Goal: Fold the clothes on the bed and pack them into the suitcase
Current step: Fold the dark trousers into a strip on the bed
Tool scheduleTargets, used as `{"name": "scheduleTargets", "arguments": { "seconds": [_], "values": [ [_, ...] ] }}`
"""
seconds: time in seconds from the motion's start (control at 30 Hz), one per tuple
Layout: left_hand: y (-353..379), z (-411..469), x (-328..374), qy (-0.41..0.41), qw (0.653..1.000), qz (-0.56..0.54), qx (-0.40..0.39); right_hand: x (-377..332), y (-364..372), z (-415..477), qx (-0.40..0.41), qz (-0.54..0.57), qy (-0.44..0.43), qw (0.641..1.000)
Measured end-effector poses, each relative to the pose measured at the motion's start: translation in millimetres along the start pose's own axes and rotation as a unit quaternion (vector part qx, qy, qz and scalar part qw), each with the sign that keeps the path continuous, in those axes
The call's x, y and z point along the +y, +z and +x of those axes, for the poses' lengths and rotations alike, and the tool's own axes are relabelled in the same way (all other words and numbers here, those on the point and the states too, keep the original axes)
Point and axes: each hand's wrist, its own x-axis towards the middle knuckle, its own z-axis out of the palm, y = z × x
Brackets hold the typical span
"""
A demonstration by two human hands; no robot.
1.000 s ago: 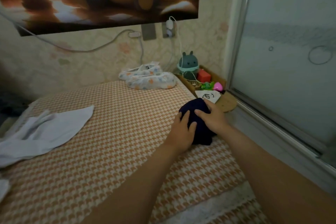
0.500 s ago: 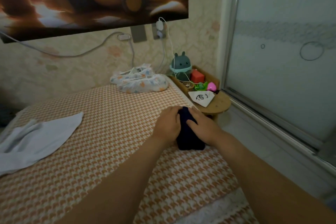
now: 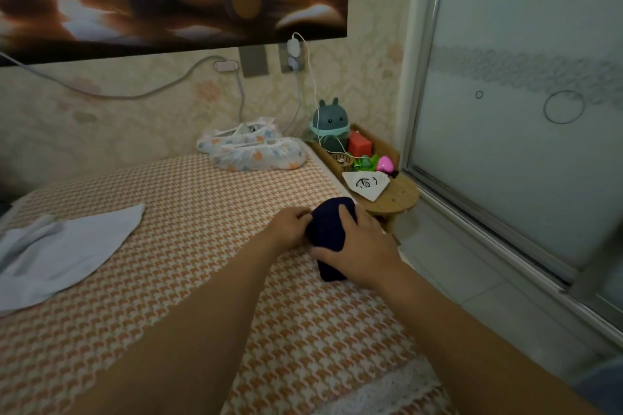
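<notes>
A small dark navy garment (image 3: 328, 229), folded into a compact bundle, lies near the right edge of the bed (image 3: 202, 246). My right hand (image 3: 362, 251) grips it from the right, thumb under its near side and fingers over the top. My left hand (image 3: 290, 227) holds its left edge with curled fingers. A pale blue-white garment (image 3: 67, 253) lies unfolded at the bed's left side. No suitcase is in view.
A patterned white cloth bundle (image 3: 253, 150) sits at the head of the bed by the wall. A small wooden bedside shelf (image 3: 394, 199) with toys and a white pouch stands right of the bed. A frosted glass door (image 3: 522, 111) and tiled floor lie beyond.
The navy garment has been squeezed into a narrower bundle. My right hand has wrapped further round it, and my left hand has slid to its left edge.
</notes>
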Motion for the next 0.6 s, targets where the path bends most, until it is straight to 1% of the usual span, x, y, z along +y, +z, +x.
{"name": "scheduleTargets", "arguments": {
  "seconds": [0.07, 0.17, 0.23, 0.3, 0.37, 0.43, 0.5, 0.53, 0.57, 0.6],
  "values": [
    [3.2, 0.2, -4.6, 0.000, 0.999, -0.034, 0.035, 2.4, -5.3, -3.3, -0.023, 0.016, -0.014, 0.999],
    [10.8, 0.4, -6.4, 0.001, 0.986, -0.114, 0.121, 15.2, -13.9, -2.2, -0.059, 0.044, -0.030, 0.997],
    [11.9, 0.2, -7.5, 0.013, 0.980, -0.123, 0.154, 17.4, -16.2, -2.0, -0.071, 0.036, -0.048, 0.996],
    [10.9, 7.9, -14.3, 0.021, 0.980, -0.092, 0.175, 14.7, -15.8, -2.3, -0.073, 0.018, -0.064, 0.995],
    [10.0, 14.5, -19.0, 0.004, 0.983, -0.055, 0.178, 9.4, -14.9, -4.3, -0.073, 0.003, -0.066, 0.995],
    [11.6, 22.8, -23.0, -0.014, 0.986, -0.023, 0.163, 7.4, -12.2, -6.4, -0.072, 0.000, -0.061, 0.996],
    [12.2, 26.5, -20.9, -0.023, 0.991, 0.028, 0.131, 7.7, -10.1, -9.7, -0.066, 0.000, -0.060, 0.996],
    [11.7, 27.2, -17.5, -0.018, 0.989, 0.068, 0.127, 8.3, -9.5, -11.1, -0.062, 0.000, -0.063, 0.996],
    [10.8, 27.4, -13.3, 0.011, 0.981, 0.123, 0.150, 9.2, -8.5, -11.7, -0.059, -0.003, -0.066, 0.996],
    [10.6, 25.7, -8.0, 0.065, 0.964, 0.171, 0.192, 10.0, -7.3, -11.3, -0.055, -0.006, -0.069, 0.996]
  ]
}}
